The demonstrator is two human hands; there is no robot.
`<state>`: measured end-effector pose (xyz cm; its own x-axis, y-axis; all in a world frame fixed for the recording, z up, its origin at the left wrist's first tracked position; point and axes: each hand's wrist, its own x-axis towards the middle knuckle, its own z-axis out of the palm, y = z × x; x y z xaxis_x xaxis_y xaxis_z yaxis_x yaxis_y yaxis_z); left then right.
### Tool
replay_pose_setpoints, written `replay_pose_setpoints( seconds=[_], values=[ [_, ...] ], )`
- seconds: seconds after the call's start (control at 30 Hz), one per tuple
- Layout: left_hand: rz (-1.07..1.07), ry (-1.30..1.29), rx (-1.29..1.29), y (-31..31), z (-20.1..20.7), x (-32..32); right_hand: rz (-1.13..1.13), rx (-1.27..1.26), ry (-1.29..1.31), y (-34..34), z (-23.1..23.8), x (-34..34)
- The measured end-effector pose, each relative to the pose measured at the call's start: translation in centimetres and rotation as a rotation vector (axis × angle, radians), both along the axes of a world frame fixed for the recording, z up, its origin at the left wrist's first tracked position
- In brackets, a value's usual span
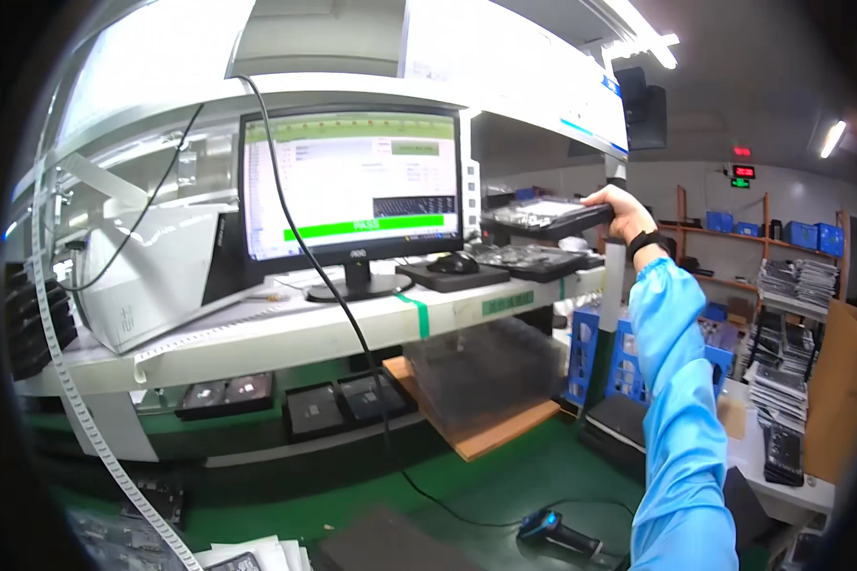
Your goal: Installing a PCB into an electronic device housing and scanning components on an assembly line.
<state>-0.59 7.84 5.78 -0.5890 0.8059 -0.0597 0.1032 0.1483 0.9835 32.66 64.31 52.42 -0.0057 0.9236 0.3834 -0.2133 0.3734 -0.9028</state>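
My right hand (628, 217), in a blue sleeve with a black band at the wrist, reaches out to the right end of the raised shelf. Its fingers are closed round the near right edge of a black tray (581, 225), which carries items that look wrapped in clear plastic. Just under it, a second black tray (528, 262) with similar plastic-wrapped contents rests on the shelf. To the left of these trays, a black computer mouse (455, 263) sits on a flat black box (452, 277). No part of my left hand shows.
A monitor (352, 190) with a green bar stands on the shelf (371, 322). A black cable (305, 243) hangs across the front. Below lie a barcode scanner (557, 533) on the green surface and a plastic-wrapped block (486, 376) on an orange board. Stacked parts (781, 371) stand far right.
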Motion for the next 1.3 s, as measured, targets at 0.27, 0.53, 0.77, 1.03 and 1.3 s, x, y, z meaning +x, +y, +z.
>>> replay_pose_setpoints(
  seconds=[0.27, 0.53, 0.77, 1.03, 1.3],
  values=[
    [0.092, -0.118, -0.139, -1.3, -2.8, 1.2, -0.115, 0.061, -0.155, 8.1, -3.0, -3.6],
    [-0.07, 0.06, -0.018, 3.1, 1.6, 0.9, -0.984, 0.848, -0.931, 3.1, -3.0, -4.7],
    [0.181, 0.017, 0.12, 7.3, -0.2, 0.9, 0.064, 0.696, -1.016, -28.1, -31.7, -13.1],
    [0.027, 0.018, 0.106, 7.0, -2.3, -0.9, 0.516, -0.466, -0.342, -32.8, -48.7, -18.3],
    [0.043, -0.098, 0.189, 1.9, -2.6, 2.2, 0.524, -0.117, -0.436, -38.5, -48.9, -16.7]
  ],
)
